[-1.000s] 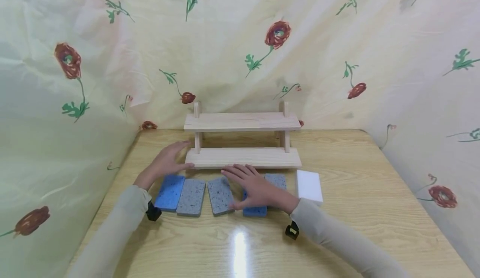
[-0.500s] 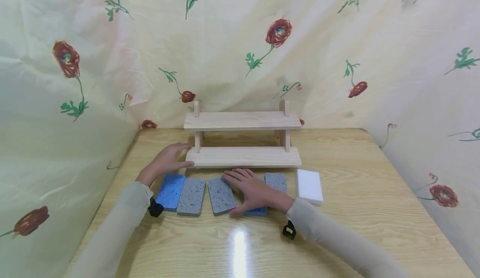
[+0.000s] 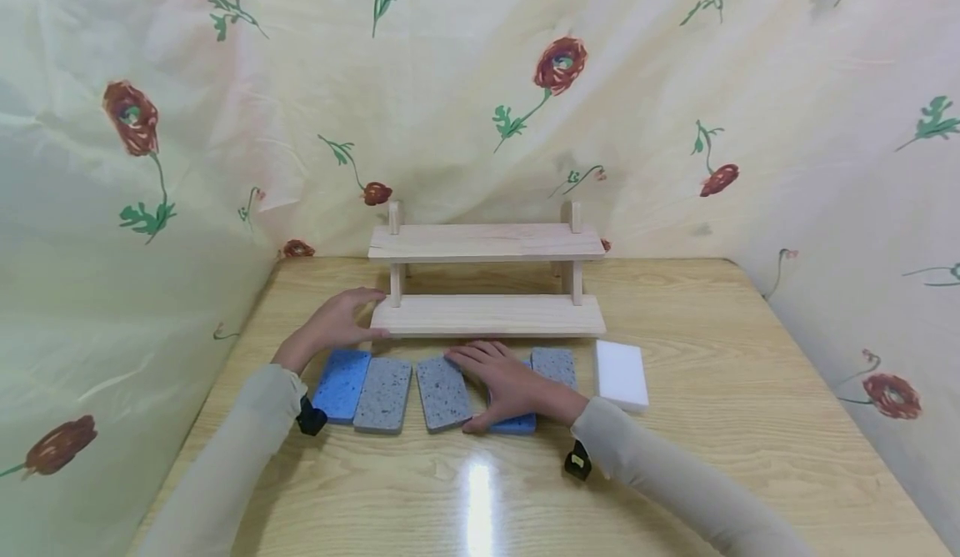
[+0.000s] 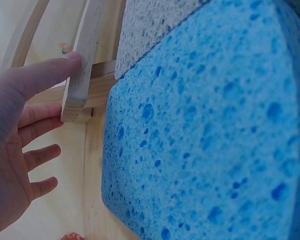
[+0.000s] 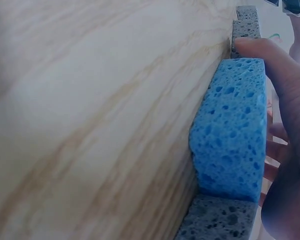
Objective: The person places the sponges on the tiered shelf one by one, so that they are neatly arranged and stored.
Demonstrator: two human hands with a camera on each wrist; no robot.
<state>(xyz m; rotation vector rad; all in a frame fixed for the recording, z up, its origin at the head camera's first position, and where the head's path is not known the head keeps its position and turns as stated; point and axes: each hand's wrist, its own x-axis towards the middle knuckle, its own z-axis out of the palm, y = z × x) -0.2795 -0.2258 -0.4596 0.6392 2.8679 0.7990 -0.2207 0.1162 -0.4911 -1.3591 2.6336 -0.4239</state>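
Quite wide — left grip [image 3: 335,323] on rack [image 3: 487,315], right grip [image 3: 504,385] on sponge [image 3: 441,394]

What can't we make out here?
Head: much of the right blue rectangular sponge, behind the right hand.
Head: lower part of the rightmost gray porous sponge, behind that hand.
Right wrist: tips of the fingers, behind that blue sponge.
Left wrist: left blue rectangular sponge, partly cut off by bottom edge.

Left grip [image 3: 332,323], right grip [image 3: 508,384], thumbs [image 4: 45,76] spread
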